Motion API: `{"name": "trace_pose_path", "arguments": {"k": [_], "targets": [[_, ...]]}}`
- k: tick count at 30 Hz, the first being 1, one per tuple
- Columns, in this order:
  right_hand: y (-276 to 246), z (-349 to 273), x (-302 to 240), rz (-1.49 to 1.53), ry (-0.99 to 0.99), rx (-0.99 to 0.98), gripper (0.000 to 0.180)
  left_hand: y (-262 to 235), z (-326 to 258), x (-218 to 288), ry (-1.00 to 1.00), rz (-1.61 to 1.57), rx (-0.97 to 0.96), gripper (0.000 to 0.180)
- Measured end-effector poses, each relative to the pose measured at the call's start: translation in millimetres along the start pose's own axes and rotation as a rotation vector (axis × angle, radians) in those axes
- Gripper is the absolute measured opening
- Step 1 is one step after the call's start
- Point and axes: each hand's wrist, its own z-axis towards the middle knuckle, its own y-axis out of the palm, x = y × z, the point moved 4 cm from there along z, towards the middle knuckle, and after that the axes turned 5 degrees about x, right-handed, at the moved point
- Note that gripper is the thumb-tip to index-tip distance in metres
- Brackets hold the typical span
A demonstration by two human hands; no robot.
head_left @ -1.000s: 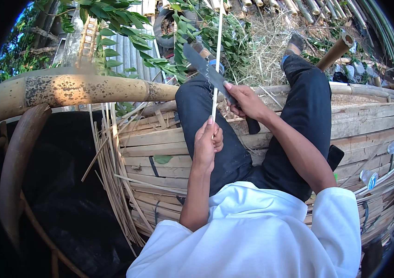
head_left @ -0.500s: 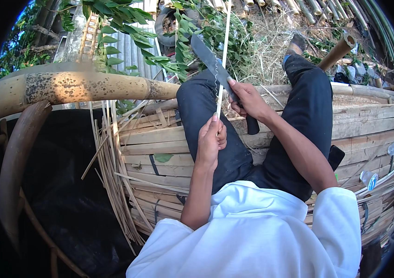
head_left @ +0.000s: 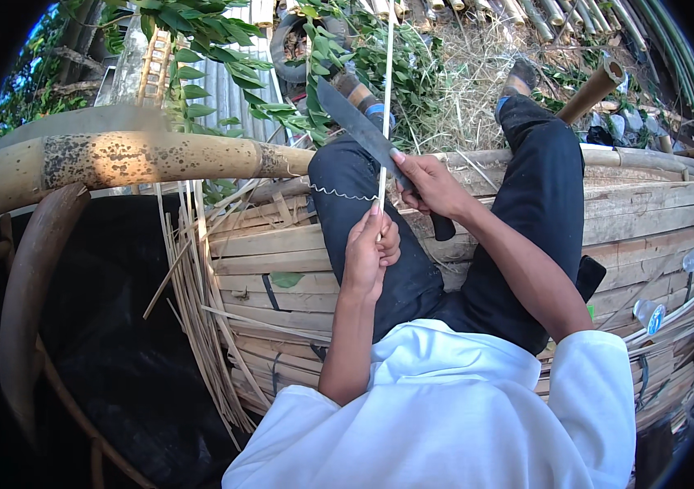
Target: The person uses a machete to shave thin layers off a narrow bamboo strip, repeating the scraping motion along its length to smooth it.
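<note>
A long, thin pale bamboo strip rises away from me, its near end pinched in my left hand, which is closed. My right hand grips the dark handle of a broad-bladed knife. The blade slants up to the left and lies across the strip, touching it or very close to it, a little beyond my left fingers. A wavy, curled shaving sticks out leftward from the strip over my left thigh.
I sit on a platform of bamboo slats. Cut strips lie bundled at left, beside a thick bamboo pole and black sheeting. Plastic cups and a black phone-like object are at right. Leafy branches lie beyond.
The knife has shifted slightly left and down along the strip, toward my left hand. The curled shaving, previously upright along the blade, now extends left. The strip's far end has swung a little left.
</note>
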Motion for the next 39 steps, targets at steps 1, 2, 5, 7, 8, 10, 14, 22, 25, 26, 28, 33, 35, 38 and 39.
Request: {"name": "trace_pose_path", "arguments": {"k": [1,2,5,7,8,10,14,22,25,26,28,33,35,38,39], "targets": [[-2,1,-3,0.060,-0.003,0.004,0.055,3,-1,0,-0.013,-0.021,-0.024,0.034],[1,-1,1,-0.067,0.082,-0.023,0.056,5,1,1,-0.001,-0.047,-0.017,0.034],[8,-1,1,-0.065,-0.035,-0.013,0.054,-3,2,1,0.003,-0.021,-0.017,0.034],[-4,-1,-9,0.048,-0.062,0.097,0.052,2,4,2,0.009,-0.021,-0.032,0.034],[-4,0,-9,0.088,-0.038,0.031,0.051,5,4,4,0.013,-0.013,-0.052,0.034],[7,-6,-1,0.044,0.012,-0.012,0.051,1,3,5,0.020,-0.012,-0.026,0.034],[3,-3,-5,-0.008,0.036,-0.025,0.054,-1,5,7,0.034,0.004,-0.003,0.035],[3,-4,0,0.120,0.065,-0.024,0.053,4,5,2,0.022,0.013,-0.009,0.034],[13,-11,4,-0.077,0.087,-0.124,0.052,2,3,4,0.016,0.057,0.050,0.033],[13,-8,4,-0.002,0.061,-0.085,0.050,3,2,5,-0.001,0.064,0.044,0.033],[-2,2,-4,0.137,0.017,0.032,0.050,7,3,1,0.008,0.038,0.012,0.033],[-17,3,-32,0.209,-0.090,0.260,0.037,15,-1,-13,-0.029,0.043,-0.053,0.032],[-19,2,-29,0.214,-0.070,0.239,0.034,14,0,-18,-0.046,0.067,-0.083,0.032],[-22,1,-24,0.190,-0.038,0.209,0.031,10,5,-21,-0.032,0.347,-0.151,0.034],[-23,1,-23,0.158,-0.028,0.204,0.032,5,9,-20,-0.033,0.349,-0.152,0.034]]}}
